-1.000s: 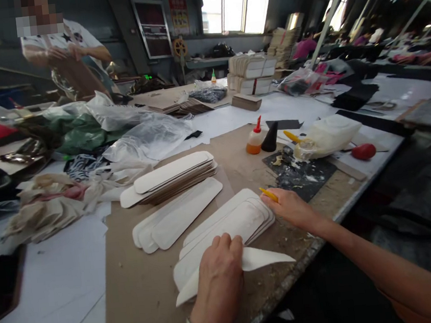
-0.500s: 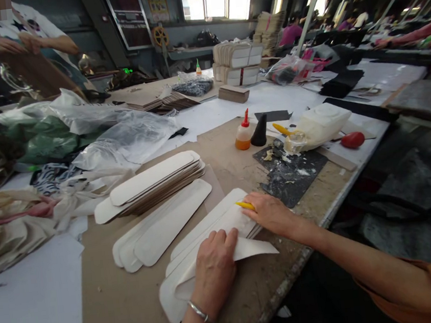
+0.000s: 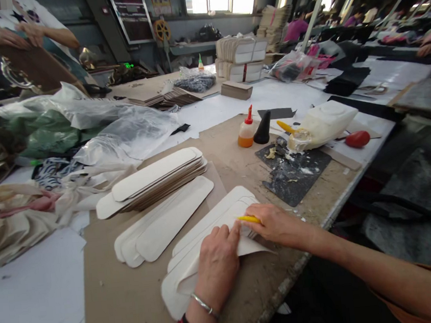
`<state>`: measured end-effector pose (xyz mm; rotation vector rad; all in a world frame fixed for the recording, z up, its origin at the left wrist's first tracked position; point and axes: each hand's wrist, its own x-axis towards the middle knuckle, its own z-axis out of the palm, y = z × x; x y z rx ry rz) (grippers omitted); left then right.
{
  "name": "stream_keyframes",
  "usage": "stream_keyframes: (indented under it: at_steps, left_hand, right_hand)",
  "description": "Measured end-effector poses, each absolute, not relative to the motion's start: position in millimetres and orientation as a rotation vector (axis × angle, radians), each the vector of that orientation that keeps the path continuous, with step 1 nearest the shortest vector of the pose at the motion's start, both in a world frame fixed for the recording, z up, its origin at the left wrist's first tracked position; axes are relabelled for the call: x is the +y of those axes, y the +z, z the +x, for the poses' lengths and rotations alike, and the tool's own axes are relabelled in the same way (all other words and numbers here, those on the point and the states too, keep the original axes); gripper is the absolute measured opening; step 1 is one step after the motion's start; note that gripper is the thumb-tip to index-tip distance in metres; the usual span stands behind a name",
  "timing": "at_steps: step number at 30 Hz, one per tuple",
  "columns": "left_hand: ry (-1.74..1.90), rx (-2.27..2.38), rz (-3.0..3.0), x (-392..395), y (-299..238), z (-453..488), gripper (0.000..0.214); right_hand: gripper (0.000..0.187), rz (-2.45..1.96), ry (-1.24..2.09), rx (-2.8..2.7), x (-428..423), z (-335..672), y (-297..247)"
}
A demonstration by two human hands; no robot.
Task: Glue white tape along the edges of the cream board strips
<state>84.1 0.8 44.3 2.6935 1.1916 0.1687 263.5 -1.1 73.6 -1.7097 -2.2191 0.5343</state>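
My left hand (image 3: 218,256), wearing a silver bangle and dark and red bands, presses with bent fingers on a thin white sheet (image 3: 252,246), part of which curls up beside it. Beneath lie fanned white strips with rounded ends (image 3: 172,299). My right hand (image 3: 274,224) grips a slim yellow tool (image 3: 249,219), whose tip is close to my left thumb and index finger. Under the right hand, part of the strips is hidden. Farther left lie a few more white strips (image 3: 175,219) and a thick stack of strips (image 3: 155,174).
An orange-filled glue bottle (image 3: 245,132) and a black cone (image 3: 262,128) stand beyond the strips. A cut-open white jug (image 3: 325,124) lies behind a paste-smeared dark sheet (image 3: 295,171). Plastic bags (image 3: 120,133) cover the left side. A co-worker (image 3: 21,38) stands at far left.
My right hand has drawn the yellow tool toward me, closer to my left fingers. My left hand keeps its place on the white sheet. The view has shifted slightly.
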Motion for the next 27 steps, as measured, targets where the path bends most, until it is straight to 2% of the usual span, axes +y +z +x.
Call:
stream_keyframes:
  at_steps: [5, 8, 18, 27]
  left_hand:
    - [0.167, 1.187, 2.723, 1, 42, 84, 0.057]
    - [0.159, 1.176, 2.714, 2, 41, 83, 0.059]
    - [0.172, 1.176, 2.739, 2, 37, 82, 0.059]
    - [0.141, 1.209, 2.727, 2, 39, 80, 0.062]
  right_hand:
    - [0.043, -1.593, 0.531, -1.78, -2, 289, 99]
    - [0.049, -1.528, 0.591, -1.617, -3, 290, 107]
    - [0.044, -1.43, 0.681, -1.457, -11, 264, 91]
    - [0.041, -1.501, 0.668, -1.562, -13, 260, 84]
